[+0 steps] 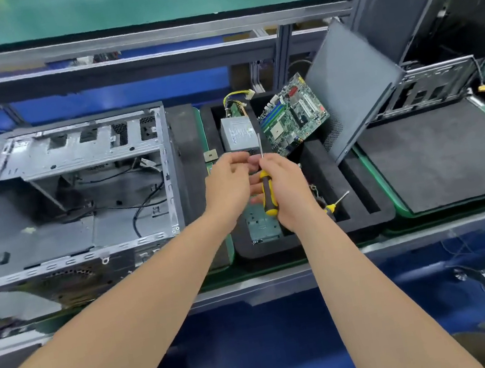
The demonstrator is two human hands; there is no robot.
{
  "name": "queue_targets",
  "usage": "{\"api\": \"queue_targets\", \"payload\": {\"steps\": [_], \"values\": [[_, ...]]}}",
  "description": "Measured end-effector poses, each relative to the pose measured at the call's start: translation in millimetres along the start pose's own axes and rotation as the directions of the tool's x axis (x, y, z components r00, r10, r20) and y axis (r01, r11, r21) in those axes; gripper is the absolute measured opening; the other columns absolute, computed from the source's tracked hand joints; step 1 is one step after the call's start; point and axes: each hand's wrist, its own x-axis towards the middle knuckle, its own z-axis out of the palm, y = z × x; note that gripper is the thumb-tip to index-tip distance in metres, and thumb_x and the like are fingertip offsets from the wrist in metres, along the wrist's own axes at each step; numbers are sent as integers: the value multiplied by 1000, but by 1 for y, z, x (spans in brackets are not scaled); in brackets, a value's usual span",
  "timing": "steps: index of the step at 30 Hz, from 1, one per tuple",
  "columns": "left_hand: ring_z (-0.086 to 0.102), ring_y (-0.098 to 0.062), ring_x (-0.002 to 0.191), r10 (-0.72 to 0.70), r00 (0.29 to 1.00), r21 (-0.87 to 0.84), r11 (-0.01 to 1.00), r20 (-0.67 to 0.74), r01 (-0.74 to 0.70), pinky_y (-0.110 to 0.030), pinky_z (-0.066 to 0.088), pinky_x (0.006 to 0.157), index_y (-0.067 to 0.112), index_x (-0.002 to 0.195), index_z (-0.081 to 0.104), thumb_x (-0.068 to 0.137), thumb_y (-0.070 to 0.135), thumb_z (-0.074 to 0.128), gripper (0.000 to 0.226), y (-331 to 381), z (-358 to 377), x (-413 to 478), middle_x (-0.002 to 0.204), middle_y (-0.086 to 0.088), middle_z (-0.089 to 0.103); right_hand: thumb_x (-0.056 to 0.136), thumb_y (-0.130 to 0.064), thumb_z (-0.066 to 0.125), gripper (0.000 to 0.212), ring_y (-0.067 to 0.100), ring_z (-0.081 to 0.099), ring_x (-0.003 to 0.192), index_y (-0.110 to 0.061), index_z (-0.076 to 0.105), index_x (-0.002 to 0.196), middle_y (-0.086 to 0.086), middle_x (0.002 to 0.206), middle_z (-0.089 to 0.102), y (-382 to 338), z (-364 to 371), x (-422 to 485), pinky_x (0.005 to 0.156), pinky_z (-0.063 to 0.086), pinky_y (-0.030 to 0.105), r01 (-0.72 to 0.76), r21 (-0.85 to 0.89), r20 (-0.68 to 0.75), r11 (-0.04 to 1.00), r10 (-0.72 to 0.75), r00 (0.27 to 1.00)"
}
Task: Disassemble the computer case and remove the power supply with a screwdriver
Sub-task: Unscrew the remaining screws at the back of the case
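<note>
Holding the screwdriver by its yellow and black handle, the right hand has its fingers wrapped round it. The thin metal tip points up. The left hand is just beside it, up by the top of the handle. Its fingers are bent in, but I cannot tell if they pinch anything.

Both hands are over a black foam tray on the bench. The power supply is a gray box with yellow wires at its far end. It lies in the far part of the tray, out of the computer case.

The case sits on the left of the bench with its side open, and loose black wires lie inside. A green circuit board leans in the tray beside the power supply. A gray side panel stands tilted to the right of the board. A second screwdriver lies in the tray near the right hand. A black mat lies further right.
</note>
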Motion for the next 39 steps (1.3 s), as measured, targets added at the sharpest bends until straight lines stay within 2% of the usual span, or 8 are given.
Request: {"api": "queue_targets", "payload": {"steps": [6,10,14,19,24,30,33,39], "values": [[74,-15,78,211,977,138,968,3,-209,-30,61,66,21,110,68,94,3,46,33,36,-115,-34,94,3,77,107,-23,41,26,21,52,42,-12,65,107,7,63,58,-14,101,-39,41,41,25,12,-8,129,1000,-11,992],[76,-23,81,231,972,195,952,42,-235,-33,63,74,17,98,74,91,-2,48,33,33,-213,-55,89,-1,78,109,-23,41,23,24,55,43,-10,60,110,13,68,65,4,173,-71,41,43,27,-3,-52,221,999,15,975],[72,-10,91,288,957,507,823,17,-257,-36,58,90,21,98,73,87,-2,53,32,11,-308,-66,88,7,77,110,-17,38,24,26,59,47,-13,59,120,18,74,72,35,231,-100,43,47,29,-22,-128,278,992,57,959],[66,-5,101,91,942,708,637,323,-304,-39,56,93,31,116,67,93,10,60,31,-19,-389,-73,111,12,71,107,-19,38,21,28,62,49,-14,56,117,18,80,76,77,270,-134,44,50,30,-95,-227,269,969,156,950],[60,3,110,152,863,679,557,481,-477,-22,50,97,36,129,62,92,26,71,40,-34,-410,-70,121,19,65,109,-19,36,21,28,66,52,-13,56,116,12,80,76,111,283,-159,41,49,30,-112,-349,234,930,202,951],[59,-1,99,360,846,701,477,394,-530,-17,45,86,28,124,69,89,28,74,35,-56,-399,-65,115,12,71,108,-18,35,22,28,66,53,-16,56,113,9,77,76,136,290,-174,44,53,33,-112,-412,231,904,222,947],[60,1,91,372,843,698,478,389,-533,-8,41,77,30,121,71,88,29,75,34,-57,-400,-63,108,15,71,108,-16,34,23,27,66,53,-18,56,112,8,76,76,140,292,-177,43,54,32,-103,-425,231,899,218,948],[58,3,85,384,845,701,479,373,-528,-14,44,76,31,120,71,87,29,75,33,-58,-399,-64,99,20,64,110,-15,34,23,25,66,53,-16,56,114,7,76,76,139,293,-179,40,51,31,-112,-406,231,907,221,948]]}}
